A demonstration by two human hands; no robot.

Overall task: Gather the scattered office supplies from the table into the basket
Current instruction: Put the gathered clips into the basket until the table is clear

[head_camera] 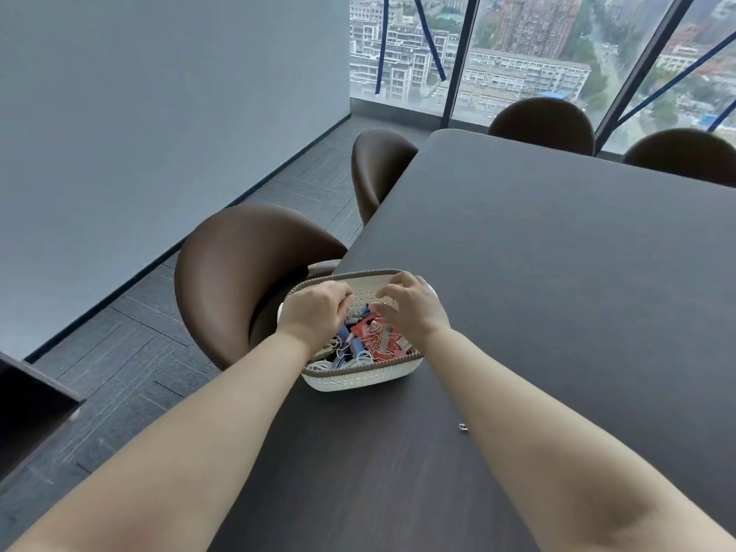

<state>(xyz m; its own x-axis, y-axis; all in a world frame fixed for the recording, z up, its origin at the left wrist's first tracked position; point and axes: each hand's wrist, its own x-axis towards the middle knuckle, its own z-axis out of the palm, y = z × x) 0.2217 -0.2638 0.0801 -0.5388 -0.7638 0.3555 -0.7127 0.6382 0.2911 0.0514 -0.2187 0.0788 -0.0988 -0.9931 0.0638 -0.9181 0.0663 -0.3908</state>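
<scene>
A white woven basket with a brown rim stands at the left edge of the dark table. It holds several red and blue binder clips and white clips. Both hands hover over the basket's inside. My left hand has its fingers curled in; whether it holds anything is hidden. My right hand has its fingers bent downward and apart above the clips, with nothing visible in them. One small silver paper clip lies on the table beside my right forearm.
A brown chair stands just left of the basket, another farther along the table's side, and two more at the far end by the windows. A dark cabinet corner sits at the left edge.
</scene>
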